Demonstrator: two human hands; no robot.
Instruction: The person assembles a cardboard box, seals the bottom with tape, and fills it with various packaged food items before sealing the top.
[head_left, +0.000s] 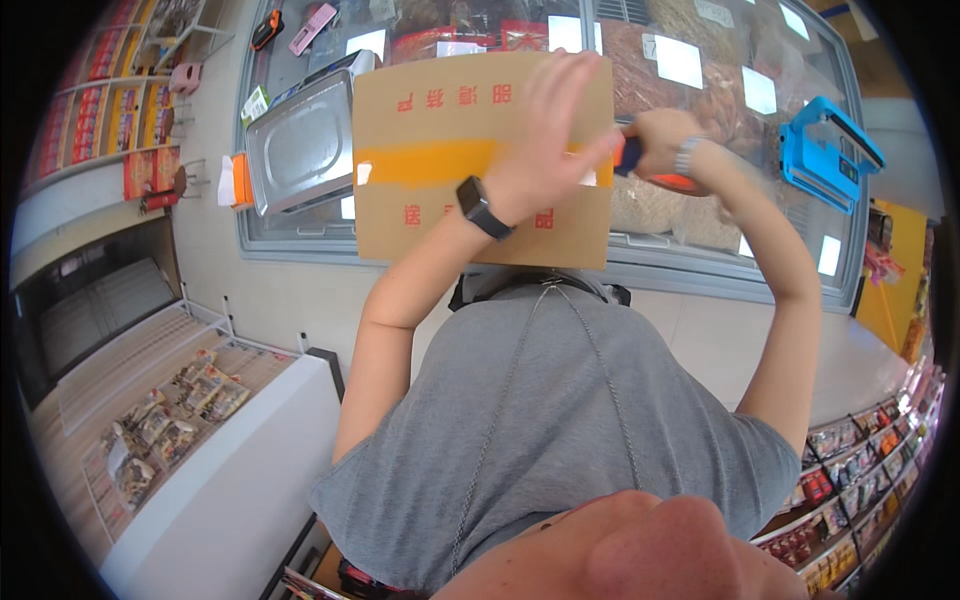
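A cardboard carton (427, 124) with red printed characters stands on the glass top of a freezer, its upper side crossed by a band of yellow tape (424, 163). My left hand (547, 142), a black watch at its wrist, lies over the carton's right part with fingers spread, slightly blurred. At the carton's right edge, my right hand (664, 142) is closed around the handle of an orange and dark blue tool (675, 182), which looks like a tape dispenser. The tool's head touches or nearly touches the carton beside the tape's end; my fingers hide much of it.
Left of the carton is a metal-topped scale (300, 142), with an orange box of tissues (241, 180) beyond it. A blue appliance (821, 161) stands at the freezer's right end. The freezer's frame (675, 274) runs along my front. Stocked shelves flank both sides.
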